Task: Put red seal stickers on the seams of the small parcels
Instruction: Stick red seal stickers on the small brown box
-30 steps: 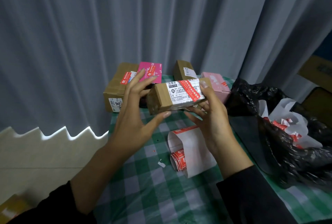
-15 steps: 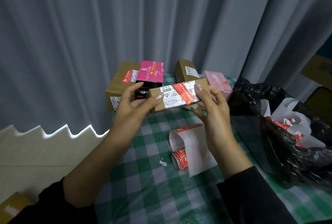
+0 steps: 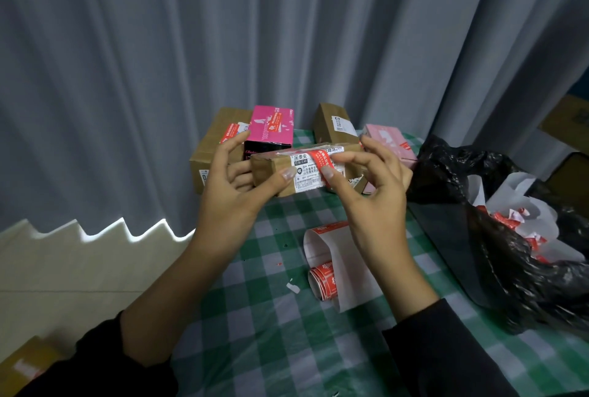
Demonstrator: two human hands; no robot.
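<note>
The left grip [image 3: 236,192] is closed round the left end of a brown parcel [image 3: 271,170]. Its thumb lies flat on the front face and its other fingers curl behind, holding the parcel in the air above the surface [image 3: 255,317], which is covered by a green-and-white checked cloth. The right grip [image 3: 376,192] clasps the other end. Its thumb presses a red seal sticker [image 3: 322,157] onto the front face, the forefinger bends over the top edge above it, and the remaining fingers curl behind the right end. The sticker runs across the top edge and down over a white shipping label [image 3: 306,175], just right of the left thumb.

Below the right grip, on the surface, lies a sticker roll [image 3: 323,278] with its white backing paper [image 3: 345,256] curling loose. Beyond the left grip stand a large brown carton [image 3: 207,148] and, just beside it, a magenta box [image 3: 271,124]; both bear red stickers. Beyond the right grip are a smaller brown box [image 3: 328,122] and a pale pink box [image 3: 389,138]. To the right of the right grip a black plastic bag [image 3: 510,253] gapes, with white paper and red scraps inside. A grey curtain [image 3: 287,30] hangs behind everything.
</note>
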